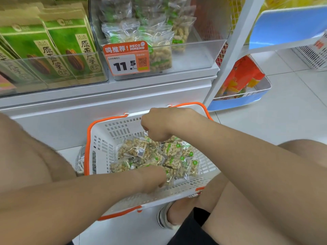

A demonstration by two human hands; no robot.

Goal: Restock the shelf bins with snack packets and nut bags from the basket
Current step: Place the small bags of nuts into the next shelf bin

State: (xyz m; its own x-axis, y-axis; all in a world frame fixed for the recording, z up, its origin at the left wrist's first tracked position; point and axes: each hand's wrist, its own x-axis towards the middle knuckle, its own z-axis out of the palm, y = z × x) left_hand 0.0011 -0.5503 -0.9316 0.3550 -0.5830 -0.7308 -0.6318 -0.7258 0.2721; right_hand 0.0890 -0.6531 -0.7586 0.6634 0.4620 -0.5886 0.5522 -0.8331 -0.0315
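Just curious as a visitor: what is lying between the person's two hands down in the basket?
In the head view, clear peanut bags fill the stretch between the left hand and the right hand, heaped inside the white basket.

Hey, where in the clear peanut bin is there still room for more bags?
The right half of the clear plastic bin is bare, between the standing clear peanut bags and its right wall. The left side, behind the orange price tag, is crowded with bags front to back. The neighbouring bin of green seed packets looks full.
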